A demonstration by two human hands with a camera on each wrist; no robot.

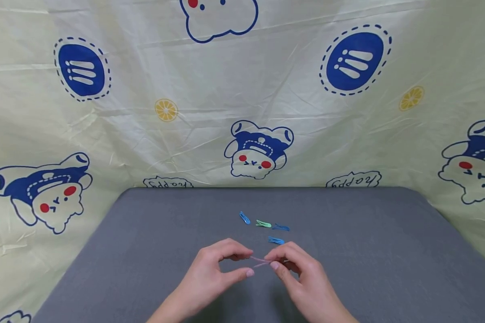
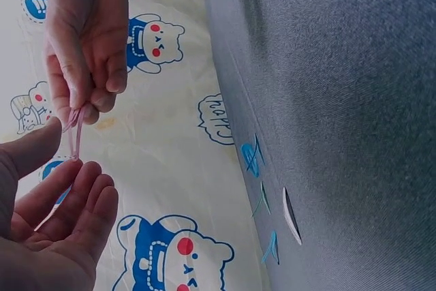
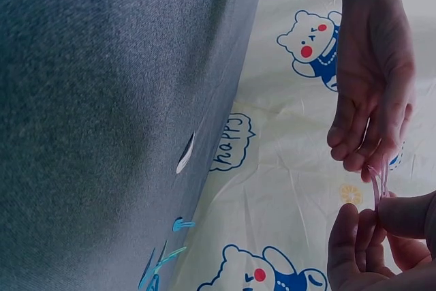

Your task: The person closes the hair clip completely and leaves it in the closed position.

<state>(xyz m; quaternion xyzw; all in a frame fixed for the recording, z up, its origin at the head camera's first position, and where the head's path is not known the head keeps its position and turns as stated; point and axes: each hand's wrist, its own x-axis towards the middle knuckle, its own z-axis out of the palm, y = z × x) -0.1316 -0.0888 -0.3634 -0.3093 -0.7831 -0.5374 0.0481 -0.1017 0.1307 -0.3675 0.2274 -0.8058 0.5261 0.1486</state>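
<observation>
Pinching pink clip (image 1: 266, 262) with right hand (image 1: 303, 271), well short of far edge of table (image 1: 145, 251). Touching it with spread left hand (image 1: 212, 269).

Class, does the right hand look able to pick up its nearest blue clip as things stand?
Probably not yet: the right hand pinches the pink clip, though nothing visible blocks its way to that blue clip.

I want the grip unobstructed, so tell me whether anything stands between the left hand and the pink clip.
Nothing visible does: the left hand is right at the spread end of the pink clip. The right hand pinches the other end, and the green clip and blue clips lie farther back on the table.
</observation>
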